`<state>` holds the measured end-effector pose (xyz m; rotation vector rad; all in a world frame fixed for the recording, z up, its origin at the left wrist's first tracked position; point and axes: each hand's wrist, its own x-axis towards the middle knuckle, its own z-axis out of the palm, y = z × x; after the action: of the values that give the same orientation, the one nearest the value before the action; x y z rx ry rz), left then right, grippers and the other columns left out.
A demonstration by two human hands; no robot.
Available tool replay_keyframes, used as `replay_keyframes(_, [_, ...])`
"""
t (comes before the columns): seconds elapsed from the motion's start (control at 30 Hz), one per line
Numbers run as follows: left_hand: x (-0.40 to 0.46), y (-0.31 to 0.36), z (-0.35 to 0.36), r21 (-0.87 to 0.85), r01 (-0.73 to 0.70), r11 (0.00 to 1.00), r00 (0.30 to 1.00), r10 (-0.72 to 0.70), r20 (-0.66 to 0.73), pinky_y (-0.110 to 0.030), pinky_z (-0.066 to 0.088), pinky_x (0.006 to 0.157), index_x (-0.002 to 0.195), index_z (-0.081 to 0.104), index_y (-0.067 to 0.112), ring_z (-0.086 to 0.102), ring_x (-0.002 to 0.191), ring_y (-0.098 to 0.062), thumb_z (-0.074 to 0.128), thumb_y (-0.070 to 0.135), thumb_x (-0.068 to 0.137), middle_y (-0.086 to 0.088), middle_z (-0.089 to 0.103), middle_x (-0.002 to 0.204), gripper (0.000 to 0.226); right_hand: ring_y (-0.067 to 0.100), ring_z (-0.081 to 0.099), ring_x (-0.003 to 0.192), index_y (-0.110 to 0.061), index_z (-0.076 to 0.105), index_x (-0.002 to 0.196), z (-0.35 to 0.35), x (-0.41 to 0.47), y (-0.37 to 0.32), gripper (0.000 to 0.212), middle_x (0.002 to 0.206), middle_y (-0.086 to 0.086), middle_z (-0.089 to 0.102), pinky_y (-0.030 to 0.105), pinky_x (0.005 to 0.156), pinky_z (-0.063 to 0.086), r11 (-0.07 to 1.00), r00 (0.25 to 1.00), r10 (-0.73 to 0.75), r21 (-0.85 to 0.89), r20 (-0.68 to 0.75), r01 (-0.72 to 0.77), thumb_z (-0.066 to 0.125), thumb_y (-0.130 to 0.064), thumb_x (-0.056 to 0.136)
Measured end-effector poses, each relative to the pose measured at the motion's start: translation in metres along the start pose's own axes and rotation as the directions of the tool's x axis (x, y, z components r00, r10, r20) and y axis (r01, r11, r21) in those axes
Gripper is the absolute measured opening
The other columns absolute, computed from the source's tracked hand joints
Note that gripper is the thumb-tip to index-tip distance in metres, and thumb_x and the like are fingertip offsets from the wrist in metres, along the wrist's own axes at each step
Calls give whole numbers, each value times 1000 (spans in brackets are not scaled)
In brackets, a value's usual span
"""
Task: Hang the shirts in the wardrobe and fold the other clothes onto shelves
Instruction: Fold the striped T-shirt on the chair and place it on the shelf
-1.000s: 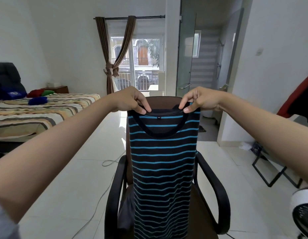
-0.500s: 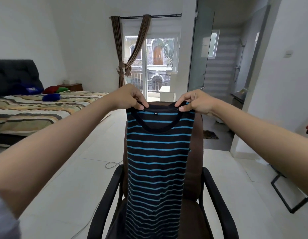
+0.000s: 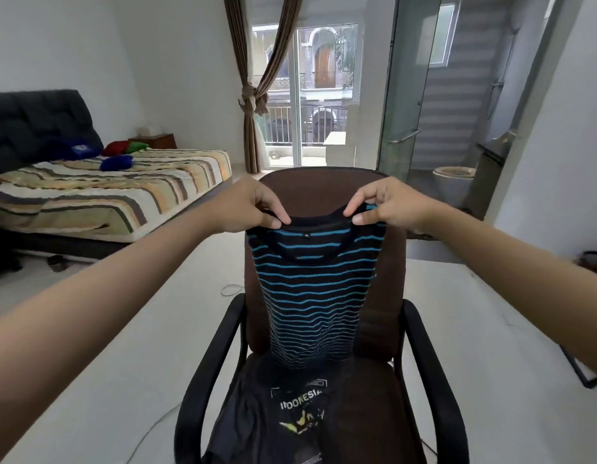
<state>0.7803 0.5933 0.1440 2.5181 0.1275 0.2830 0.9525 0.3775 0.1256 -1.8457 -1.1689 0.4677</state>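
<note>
On the seat's front edge: dark printed T-shirt; striped shirt held up over it.

Brown office chair, black armrests, carries both. The printed shirt lies crumpled on the seat, "INDONESIA" legible. Above it the black shirt with blue stripes hangs folded narrow in front of the backrest, hem reaching the seat's rear edge. Left hand pinches the collar's left side, thumb and forefinger closed on the fabric. Right hand pinches the right side likewise, other fingers curled. Collar sits just below the backrest's top edge. Far left: bed with striped cover. Beyond: tied brown curtain, glass balcony door. Far right: toilet behind a glass panel.
</note>
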Motion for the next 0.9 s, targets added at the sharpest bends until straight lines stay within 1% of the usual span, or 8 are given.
replay_keyframes(0.07, [-20, -4, 14, 2, -8, 1000, 999, 8, 47, 3, 38, 73, 91, 75, 13, 53, 78, 11, 70, -2, 78, 6, 70, 92, 20, 12, 70, 82, -14, 72, 86, 18, -19, 7, 21, 86, 3, 73, 18, 72, 53, 1000, 999, 10, 20, 52, -11, 67, 6, 81])
replay_keyframes(0.13, [-43, -12, 27, -21, -7, 1000, 997, 8, 83, -7, 47, 76, 90, 75, 15, 65, 80, -3, 71, -2, 78, 6, 72, 91, 21, 10, 69, 83, -13, 72, 86, 38, -41, 13, 20, 86, 0, 73, 17, 72, 52, 999, 996, 20, 28, 92, -23, 68, 6, 81])
replay_keyframes(0.2, [-70, -19, 40, -59, 7, 998, 994, -1, 112, -13, 51, 77, 88, 76, 16, 68, 81, -10, 71, -2, 77, 5, 73, 87, 21, 9, 68, 83, -13, 73, 86, 61, -66, 17, 20, 85, -4, 73, 17, 74, 52, 999, 993, 35, 38, 108, -39, 68, 6, 80])
replay_keyframes(0.33, [-136, -28, 69, -120, 28, 992, 983, -6, 186, -17, 53, 78, 85, 76, 18, 68, 76, -6, 72, -3, 77, 12, 74, 76, 22, 15, 70, 83, -9, 72, 88, 114, -124, 23, 19, 85, 2, 74, 22, 73, 54, 986, 986, 109, 112, 126, -124, 67, 7, 80])
replay_keyframes(0.43, [-191, -30, 89, -161, 45, 986, 971, -6, 238, -22, 53, 82, 88, 76, 12, 69, 80, -11, 72, -2, 77, 0, 75, 84, 18, 14, 70, 83, -6, 71, 89, 156, -173, 20, 18, 85, 1, 74, 21, 73, 54, 970, 977, 158, 164, 143, -181, 65, 8, 81])
replay_keyframes(0.63, [-295, -33, 131, -188, 67, 980, 933, 5, 359, -16, 52, 75, 88, 77, 12, 67, 73, -4, 72, -3, 76, 10, 73, 79, 20, 8, 68, 84, -5, 73, 88, 238, -269, 18, 16, 87, -2, 73, 16, 76, 50, 952, 948, 228, 155, 221, -265, 68, 8, 80])
replay_keyframes(0.73, [-334, -36, 154, -209, 134, 969, 902, -32, 431, -7, 45, 65, 90, 76, 8, 64, 65, 6, 71, -4, 78, 23, 68, 65, 18, 4, 67, 80, -6, 73, 86, 270, -303, 25, 18, 81, -6, 73, 14, 74, 48, 934, 927, 259, 176, 270, -312, 68, 9, 79])
replay_keyframes(0.9, [-366, -52, 188, -219, 212, 953, 876, -85, 475, -9, 46, 69, 89, 76, 11, 64, 68, 5, 72, -2, 77, 24, 68, 67, 18, 12, 67, 86, -12, 74, 85, 306, -334, 49, 21, 87, -2, 73, 22, 82, 52, 909, 898, 310, 178, 313, -376, 69, 7, 79])
